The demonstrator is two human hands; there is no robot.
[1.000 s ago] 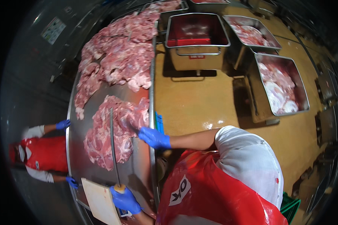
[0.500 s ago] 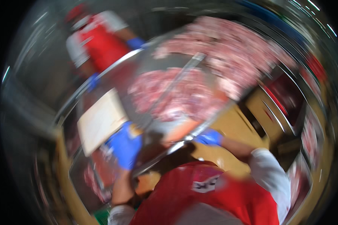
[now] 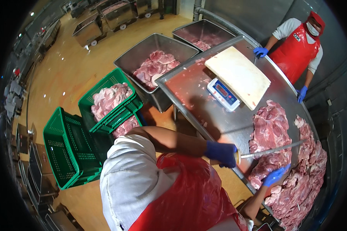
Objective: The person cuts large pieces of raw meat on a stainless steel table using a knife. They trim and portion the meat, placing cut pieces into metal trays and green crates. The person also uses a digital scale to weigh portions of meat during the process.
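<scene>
- Head view: the slab (image 3: 272, 125) of raw meat lies on the bench (image 3: 241, 123), its lower end by the near edge, beside the larger pile (image 3: 300, 192) toward the right end.
- Left hand (image 3: 221, 153): closed round the grip of a long thin rod (image 3: 272, 149), which reaches across the slab toward the pile.
- Right hand (image 3: 275, 176): open, fingers stretched out, at the slab's lower end on the side facing the pile; I see nothing gripped, and cannot tell how firmly it presses.
- Step in hand, as I judge it: working the slab with the rod while the free hand steadies it.
- Next move would call for a firm left hold, with the right fingers clear of the rod.
- Scale (image 3: 223, 94) and white board (image 3: 239, 75) stand toward the bench's left end; a co-worker (image 3: 297, 54) is at the far edge.
- Hard to make out: the rod's tip, perhaps hooked, perhaps plain; the right upper arm is largely hidden, and the pile's outer end runs into the dark rim.
</scene>
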